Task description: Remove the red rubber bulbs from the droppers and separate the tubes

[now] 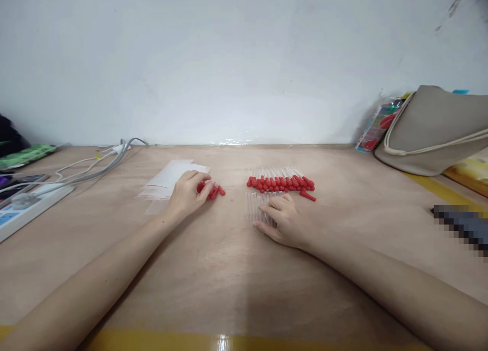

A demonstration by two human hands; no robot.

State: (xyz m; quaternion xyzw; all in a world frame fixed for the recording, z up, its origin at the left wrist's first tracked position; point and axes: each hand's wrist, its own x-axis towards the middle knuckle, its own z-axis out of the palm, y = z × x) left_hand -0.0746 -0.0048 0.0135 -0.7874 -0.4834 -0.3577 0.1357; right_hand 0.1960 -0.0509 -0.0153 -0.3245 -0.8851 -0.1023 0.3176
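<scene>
My left hand point(190, 191) is at a small pile of red rubber dropper bulbs point(215, 192) left of the middle. Its thumb and fingers close around part of that pile, with red showing between them. My right hand point(280, 219) rests with curled fingers on a row of clear thin tubes point(253, 206) lying side by side; its thumb and fingertips are on the tubes. Just beyond lies a row of clear droppers with red bulbs point(282, 183), their tubes pointing to the wall. One red-bulbed piece point(308, 195) lies askew at the right end.
White zip bags point(168, 180) lie stacked beside my left hand. At the left are a power strip point(34, 209) and cables point(95, 169). A grey-beige bag point(438, 127) and a colourful package point(377, 125) lean by the wall at right, with a blurred dark object point(463, 226) nearer.
</scene>
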